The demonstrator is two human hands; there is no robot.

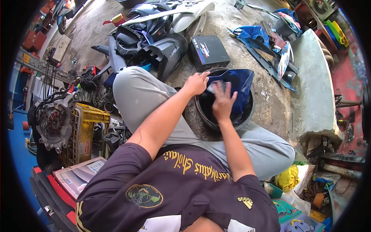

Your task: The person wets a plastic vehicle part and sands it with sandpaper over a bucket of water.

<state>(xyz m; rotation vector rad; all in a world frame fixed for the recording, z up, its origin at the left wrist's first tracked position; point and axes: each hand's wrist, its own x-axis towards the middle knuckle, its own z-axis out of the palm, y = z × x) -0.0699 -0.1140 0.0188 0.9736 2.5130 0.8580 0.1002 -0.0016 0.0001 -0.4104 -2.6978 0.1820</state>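
Observation:
A glossy dark blue plastic body panel [244,87] is tilted over a round black tub [250,112] between my legs. At the panel's upper left edge, my left hand [196,83] is closed on the rim with its fingers curled over. My right hand [224,101] lies over the panel's face, fingers spread and slightly blurred by motion. A whitish patch shows by those fingertips; whether it is foam, a wet shine or something under the hand, I cannot tell. The inside of the tub is dark and mostly covered by the panel.
A black box [210,52] stands just beyond the tub. Dark motorcycle fairings [162,54] are piled ahead to the left. More blue panels [262,62] lie at the right, near a pale concrete block [315,89]. A yellow crate [87,131] and an engine part [54,120] sit at my left.

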